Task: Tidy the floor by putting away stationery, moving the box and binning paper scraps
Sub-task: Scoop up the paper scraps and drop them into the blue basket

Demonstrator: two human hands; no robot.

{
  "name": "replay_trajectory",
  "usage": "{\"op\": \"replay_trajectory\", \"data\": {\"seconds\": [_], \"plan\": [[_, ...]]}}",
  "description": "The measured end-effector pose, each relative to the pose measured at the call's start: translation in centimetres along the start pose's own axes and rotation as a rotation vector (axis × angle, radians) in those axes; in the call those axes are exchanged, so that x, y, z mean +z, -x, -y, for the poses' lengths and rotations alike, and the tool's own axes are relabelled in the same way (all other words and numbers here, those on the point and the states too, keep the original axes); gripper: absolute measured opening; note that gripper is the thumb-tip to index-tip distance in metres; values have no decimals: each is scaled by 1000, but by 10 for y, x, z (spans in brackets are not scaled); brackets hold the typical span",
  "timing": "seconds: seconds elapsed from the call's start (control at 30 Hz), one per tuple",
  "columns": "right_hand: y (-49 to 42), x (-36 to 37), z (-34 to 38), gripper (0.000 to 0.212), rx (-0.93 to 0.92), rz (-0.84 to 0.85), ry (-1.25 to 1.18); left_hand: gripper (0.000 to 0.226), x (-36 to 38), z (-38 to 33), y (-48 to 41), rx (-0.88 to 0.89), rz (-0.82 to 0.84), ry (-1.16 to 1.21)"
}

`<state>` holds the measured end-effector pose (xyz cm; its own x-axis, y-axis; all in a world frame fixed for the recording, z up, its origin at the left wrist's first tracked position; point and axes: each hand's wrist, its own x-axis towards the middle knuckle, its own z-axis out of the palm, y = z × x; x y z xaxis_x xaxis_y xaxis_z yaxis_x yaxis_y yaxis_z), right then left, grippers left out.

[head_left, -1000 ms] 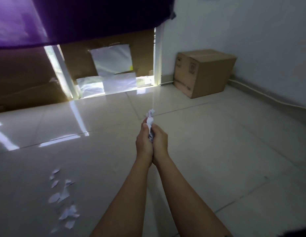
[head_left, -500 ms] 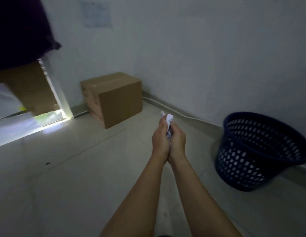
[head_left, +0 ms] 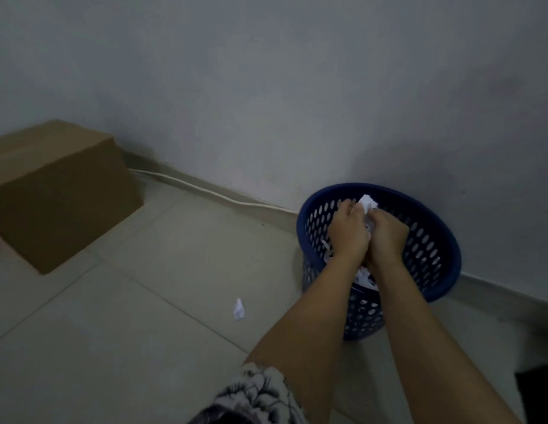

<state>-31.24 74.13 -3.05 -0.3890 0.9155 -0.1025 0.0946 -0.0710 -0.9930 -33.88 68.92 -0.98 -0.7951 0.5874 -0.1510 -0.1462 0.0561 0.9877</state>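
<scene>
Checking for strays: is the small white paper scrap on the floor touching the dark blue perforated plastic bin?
Apart. Head view: bare floor tile separates the small white paper scrap from the dark blue perforated plastic bin.

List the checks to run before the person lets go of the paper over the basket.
1. Hands above the opening: ok. The left hand and right hand are over the blue basket.
2. Paper secured: ok. Both hands grip the paper wad.
3. Basket standing: ok. It stands on the floor against the wall.
4. Floor free of scraps: not ok. One loose scrap lies on the tiles left of the basket.
5. Box at its final place: cannot tell. The cardboard box sits by the wall.
</scene>
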Motion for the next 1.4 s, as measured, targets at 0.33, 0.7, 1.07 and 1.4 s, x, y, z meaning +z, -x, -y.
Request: {"op": "replay_trajectory", "data": {"seconds": [0.33, 0.7, 1.07, 1.4], "plan": [[-19, -8, -7, 27, -147, -118, 503, 39, -1, 28, -32, 191, -99, -441], [40, 50, -11, 24, -456, -106, 416, 26, -72, 20, -29, 320, -401, -370], [106, 166, -233, 38, -353, 692, 963, 28, -274, 194, 35, -272, -409, -829], [135, 145, -260, 32, -252, 731, 787, 25, -299, 236, 80, -446, -170, -968]]}}
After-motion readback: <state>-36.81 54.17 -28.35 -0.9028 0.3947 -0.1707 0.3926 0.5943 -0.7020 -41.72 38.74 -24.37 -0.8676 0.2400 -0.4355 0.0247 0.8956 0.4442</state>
